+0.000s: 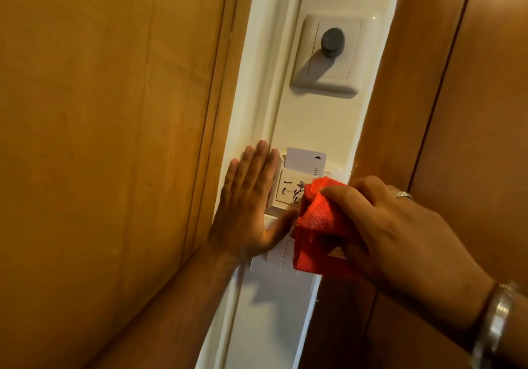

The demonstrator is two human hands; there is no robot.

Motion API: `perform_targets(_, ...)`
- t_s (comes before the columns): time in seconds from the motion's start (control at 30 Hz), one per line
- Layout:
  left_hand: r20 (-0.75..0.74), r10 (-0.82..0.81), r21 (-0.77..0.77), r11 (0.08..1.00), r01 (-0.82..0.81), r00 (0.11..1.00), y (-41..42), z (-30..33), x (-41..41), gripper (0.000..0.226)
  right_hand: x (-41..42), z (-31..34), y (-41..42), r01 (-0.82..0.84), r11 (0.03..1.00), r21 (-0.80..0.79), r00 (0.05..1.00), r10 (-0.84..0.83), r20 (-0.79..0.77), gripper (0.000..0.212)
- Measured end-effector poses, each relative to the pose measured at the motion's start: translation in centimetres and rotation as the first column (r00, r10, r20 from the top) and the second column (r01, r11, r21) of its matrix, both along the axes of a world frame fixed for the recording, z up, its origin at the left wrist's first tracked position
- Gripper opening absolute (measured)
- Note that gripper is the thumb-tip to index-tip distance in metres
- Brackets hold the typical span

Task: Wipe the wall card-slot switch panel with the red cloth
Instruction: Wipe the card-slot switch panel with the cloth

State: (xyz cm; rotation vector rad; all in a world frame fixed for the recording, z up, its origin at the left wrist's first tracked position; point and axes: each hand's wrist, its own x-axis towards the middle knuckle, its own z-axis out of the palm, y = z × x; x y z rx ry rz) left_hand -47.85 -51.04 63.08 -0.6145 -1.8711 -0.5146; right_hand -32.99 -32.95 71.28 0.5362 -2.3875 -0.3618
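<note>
Card-slot switch panel: white square plate, dark printed symbols on its face, set on a narrow white wall strip between wooden surfaces. A white key card stands upright in its top slot, arrow mark pointing up. Red cloth, bunched, pressed on the panel's right side. Right hand has fingers curled tight round the cloth. Left hand lies flat, fingers straight and together, against the panel's left edge, gripping nothing. Dimmer knob plate higher on the strip.
</note>
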Motion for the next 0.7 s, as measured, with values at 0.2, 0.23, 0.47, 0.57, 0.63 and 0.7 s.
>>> perform_targets(0.2,-0.143,-0.04,0.035,0.998,0.046,0.989,0.1,-0.7,-1.6,0.09,-2.1,-0.3,-1.4,0.085,0.979,0.185,0.99,-0.062,-0.126,0.08)
perform_targets(0.23,-0.164,-0.046,0.051,0.997,0.056,0.985,0.2,-0.8,-2.0,0.089,-2.3,-0.6,-1.5,0.111,0.971,0.211,0.987,-0.083,-0.137,0.082)
perform_targets(0.47,-0.191,-0.013,0.071,0.997,0.027,0.982,0.3,-0.8,-2.1,0.097,-2.3,-0.9,-1.3,0.198,0.926,0.322,0.972,-0.144,-0.183,0.087)
perform_targets(0.57,-0.201,-0.018,0.097,0.994,0.039,0.979,0.5,-0.8,-2.0,0.093,-2.0,0.5,-1.5,0.203,0.937,0.284,0.974,-0.163,-0.157,0.089)
perform_targets(0.63,-0.195,-0.003,0.102,0.995,0.023,0.981,0.5,-0.7,-2.1,0.092,-2.1,0.2,-2.1,0.192,0.933,0.305,0.979,-0.161,-0.123,0.089)
perform_targets(0.7,-0.177,0.011,0.099,0.995,0.006,0.984,0.4,-0.9,-2.0,0.093,-1.7,-0.8,-2.1,0.176,0.911,0.374,0.984,-0.165,-0.063,0.091)
